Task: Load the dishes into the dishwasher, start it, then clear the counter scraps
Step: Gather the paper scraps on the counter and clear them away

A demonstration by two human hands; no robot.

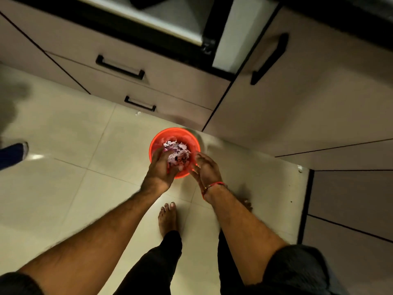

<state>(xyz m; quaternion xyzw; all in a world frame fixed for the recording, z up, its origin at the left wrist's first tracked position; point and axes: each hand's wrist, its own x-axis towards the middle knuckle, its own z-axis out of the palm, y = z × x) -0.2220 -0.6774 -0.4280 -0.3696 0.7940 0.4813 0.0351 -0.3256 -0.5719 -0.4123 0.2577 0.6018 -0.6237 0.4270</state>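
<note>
Nearest: black trouser legs (157,265) and a bare foot (168,218) on the pale tiled floor (70,188).

Left hand (160,172): over the near-left rim of the bin, fingers curled down around a clump of scraps; holding them.

Right hand (207,169): at the bin's near-right edge, fingers loosely extended, palm turned inward, holding nothing that can be made out. Red thread bracelet (213,185) on the wrist.

Red bin (192,143): round, standing on the floor just in front of the cabinets.

Scraps (177,151): pale purple and white peelings, heaped inside the bin, partly under the left fingers.

Beyond: beige drawers (170,88) with black bar handles (120,68); tall cabinet door (297,92) at right with a black handle.

Far left edge: a dark blue shoe (14,152).
</note>
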